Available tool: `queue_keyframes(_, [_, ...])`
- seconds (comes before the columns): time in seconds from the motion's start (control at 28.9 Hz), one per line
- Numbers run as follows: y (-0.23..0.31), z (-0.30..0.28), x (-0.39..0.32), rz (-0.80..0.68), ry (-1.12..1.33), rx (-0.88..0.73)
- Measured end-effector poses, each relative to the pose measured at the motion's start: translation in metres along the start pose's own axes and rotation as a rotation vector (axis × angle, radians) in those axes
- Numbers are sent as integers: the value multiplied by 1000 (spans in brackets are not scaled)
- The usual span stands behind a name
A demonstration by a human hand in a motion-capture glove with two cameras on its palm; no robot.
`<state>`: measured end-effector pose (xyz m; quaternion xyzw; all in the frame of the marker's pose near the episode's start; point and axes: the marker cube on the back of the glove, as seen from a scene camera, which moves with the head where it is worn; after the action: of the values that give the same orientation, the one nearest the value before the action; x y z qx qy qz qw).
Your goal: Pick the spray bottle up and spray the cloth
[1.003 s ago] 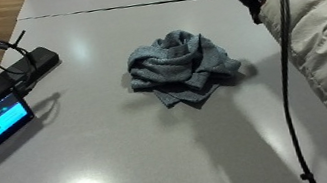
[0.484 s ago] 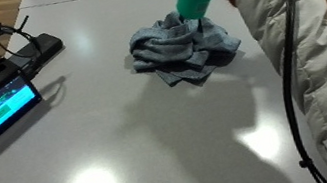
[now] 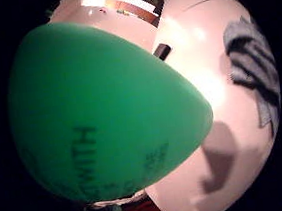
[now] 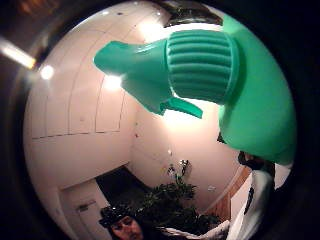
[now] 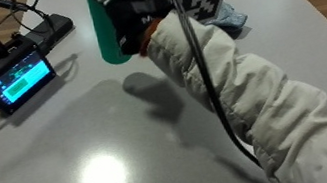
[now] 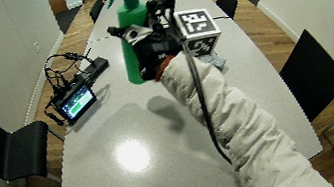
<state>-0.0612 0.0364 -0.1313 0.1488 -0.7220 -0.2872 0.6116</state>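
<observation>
Gripping green spray bottle (image 6: 129, 26) in gloved right hand (image 6: 157, 49), now raised off tabletop (image 5: 125, 144), beside grey cloth (image 5: 228, 16); spraying next.

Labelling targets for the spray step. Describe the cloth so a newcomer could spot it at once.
On the long grey table, look past the gloved right hand that holds the green spray bottle up in the air. The cloth lies crumpled on the tabletop, mostly hidden behind that arm in the outside views. It is the only soft, blue-grey, wrinkled thing; the screen device sits at the table's other edge.
</observation>
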Motion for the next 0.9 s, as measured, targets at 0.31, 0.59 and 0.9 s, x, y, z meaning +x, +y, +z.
queue_keyframes(0.31, [40,41,83,107,53,7])
queue_keyframes(0.59, [48,49,95,108,93,3])
queue_keyframes(0.9, [79,36,90,171,41,-103])
